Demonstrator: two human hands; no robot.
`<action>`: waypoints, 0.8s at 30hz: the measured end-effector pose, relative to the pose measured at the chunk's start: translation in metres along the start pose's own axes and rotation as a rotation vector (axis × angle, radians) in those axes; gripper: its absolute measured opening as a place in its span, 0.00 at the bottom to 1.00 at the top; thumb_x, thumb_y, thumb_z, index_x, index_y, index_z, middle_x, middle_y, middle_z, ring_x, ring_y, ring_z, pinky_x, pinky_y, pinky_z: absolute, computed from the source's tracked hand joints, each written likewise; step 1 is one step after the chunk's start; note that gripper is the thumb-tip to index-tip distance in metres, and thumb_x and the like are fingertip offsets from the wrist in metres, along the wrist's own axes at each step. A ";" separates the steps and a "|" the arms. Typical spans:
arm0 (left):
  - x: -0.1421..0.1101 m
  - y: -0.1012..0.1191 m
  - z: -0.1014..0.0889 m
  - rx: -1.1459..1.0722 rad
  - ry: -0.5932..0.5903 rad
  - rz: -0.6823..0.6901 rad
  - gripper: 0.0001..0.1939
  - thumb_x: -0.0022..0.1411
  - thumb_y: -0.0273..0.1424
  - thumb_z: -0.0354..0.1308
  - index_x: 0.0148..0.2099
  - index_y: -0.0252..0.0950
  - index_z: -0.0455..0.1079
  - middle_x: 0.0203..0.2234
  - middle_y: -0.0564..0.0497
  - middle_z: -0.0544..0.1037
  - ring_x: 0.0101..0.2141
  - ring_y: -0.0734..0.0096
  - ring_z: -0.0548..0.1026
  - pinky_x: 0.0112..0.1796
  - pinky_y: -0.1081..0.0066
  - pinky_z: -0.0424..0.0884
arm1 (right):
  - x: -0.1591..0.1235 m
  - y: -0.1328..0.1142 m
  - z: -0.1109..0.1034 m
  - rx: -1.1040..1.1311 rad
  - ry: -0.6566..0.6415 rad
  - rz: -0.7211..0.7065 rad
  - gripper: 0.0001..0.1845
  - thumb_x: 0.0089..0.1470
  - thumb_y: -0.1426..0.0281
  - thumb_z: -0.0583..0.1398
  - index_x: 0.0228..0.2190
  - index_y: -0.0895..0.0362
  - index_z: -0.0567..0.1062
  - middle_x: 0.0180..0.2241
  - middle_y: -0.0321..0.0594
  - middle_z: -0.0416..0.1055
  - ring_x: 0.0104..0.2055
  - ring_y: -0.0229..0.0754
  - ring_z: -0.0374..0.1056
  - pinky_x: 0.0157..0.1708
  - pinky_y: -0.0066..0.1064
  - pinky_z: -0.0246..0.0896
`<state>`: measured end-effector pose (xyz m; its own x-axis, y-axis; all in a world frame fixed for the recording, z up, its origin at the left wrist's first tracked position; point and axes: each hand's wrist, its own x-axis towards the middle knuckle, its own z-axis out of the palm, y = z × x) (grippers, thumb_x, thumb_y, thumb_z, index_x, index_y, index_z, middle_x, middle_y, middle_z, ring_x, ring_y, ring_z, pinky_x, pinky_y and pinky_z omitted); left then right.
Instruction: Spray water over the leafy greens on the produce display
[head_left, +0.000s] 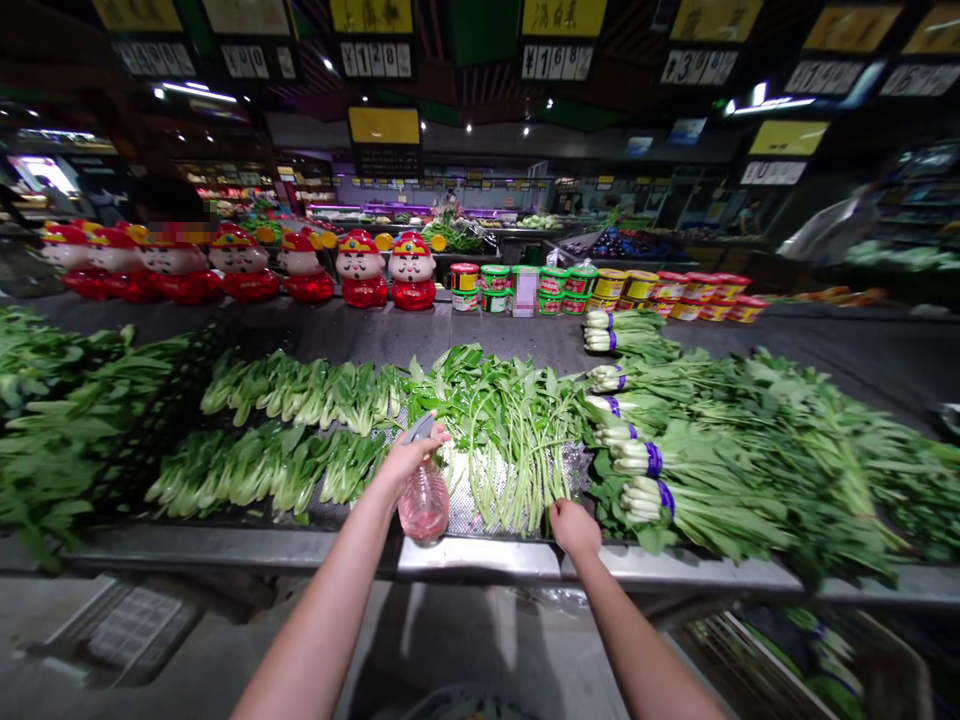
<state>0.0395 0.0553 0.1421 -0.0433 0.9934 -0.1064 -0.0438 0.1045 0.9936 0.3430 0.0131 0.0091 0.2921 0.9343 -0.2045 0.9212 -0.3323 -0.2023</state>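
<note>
My left hand point(412, 455) is closed around the grey spray head of a clear pinkish spray bottle point(424, 505), held upright over the front edge of the display. Just beyond it lies a loose heap of long-stemmed leafy greens point(517, 430), stems toward me, on a perforated metal surface. At the right side of these stems, my right hand point(575, 526) is curled into a fist by the stem ends. What its fingers hold, if anything, is hidden. Bundles of greens with purple bands point(654, 460) lie right beside it.
Rows of small bok choy point(289, 470) lie on the left, past them a black mesh divider point(191, 410). Red figurine jars point(362, 270) and stacked tubs point(551, 290) line the back ledge. A metal rail point(480, 558) edges the front. Crates point(127, 625) stand below; price signs hang overhead.
</note>
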 end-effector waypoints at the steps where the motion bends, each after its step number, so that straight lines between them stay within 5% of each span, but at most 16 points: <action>1: 0.001 -0.002 0.002 0.002 -0.013 -0.004 0.22 0.44 0.36 0.67 0.42 0.33 0.74 0.37 0.43 0.80 0.37 0.66 0.76 0.37 0.70 0.68 | 0.000 0.000 0.000 0.002 0.000 0.001 0.22 0.59 0.64 0.44 0.34 0.55 0.76 0.40 0.46 0.75 0.41 0.45 0.72 0.34 0.29 0.61; 6: 0.006 -0.008 0.013 -0.008 -0.014 -0.037 0.24 0.47 0.46 0.64 0.39 0.33 0.74 0.33 0.46 0.79 0.32 0.71 0.75 0.29 0.74 0.66 | -0.001 -0.001 -0.001 0.007 0.009 -0.006 0.21 0.58 0.64 0.44 0.34 0.55 0.76 0.39 0.46 0.75 0.40 0.45 0.72 0.34 0.31 0.61; 14: 0.012 -0.018 0.024 0.029 0.032 -0.122 0.24 0.45 0.46 0.65 0.38 0.31 0.73 0.22 0.52 0.75 0.21 0.77 0.70 0.22 0.76 0.62 | -0.001 -0.001 -0.002 0.007 0.006 0.013 0.21 0.58 0.64 0.45 0.34 0.55 0.76 0.39 0.45 0.75 0.39 0.44 0.72 0.34 0.29 0.61; 19: 0.013 -0.017 0.033 0.076 -0.030 -0.023 0.20 0.45 0.44 0.65 0.31 0.30 0.73 0.22 0.49 0.76 0.24 0.73 0.72 0.27 0.74 0.65 | -0.001 -0.001 -0.001 0.015 0.017 0.015 0.21 0.58 0.63 0.45 0.34 0.55 0.76 0.37 0.45 0.75 0.39 0.44 0.72 0.34 0.29 0.60; 24: 0.010 -0.006 0.050 0.110 -0.096 0.040 0.21 0.48 0.43 0.64 0.38 0.31 0.76 0.31 0.46 0.79 0.32 0.68 0.75 0.36 0.70 0.68 | -0.001 -0.001 -0.001 0.017 0.027 0.017 0.20 0.58 0.63 0.46 0.34 0.55 0.76 0.37 0.46 0.75 0.40 0.44 0.72 0.36 0.29 0.61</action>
<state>0.0892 0.0674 0.1365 0.0536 0.9963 -0.0673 0.0660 0.0638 0.9958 0.3419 0.0126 0.0102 0.3144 0.9317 -0.1822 0.9116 -0.3498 -0.2158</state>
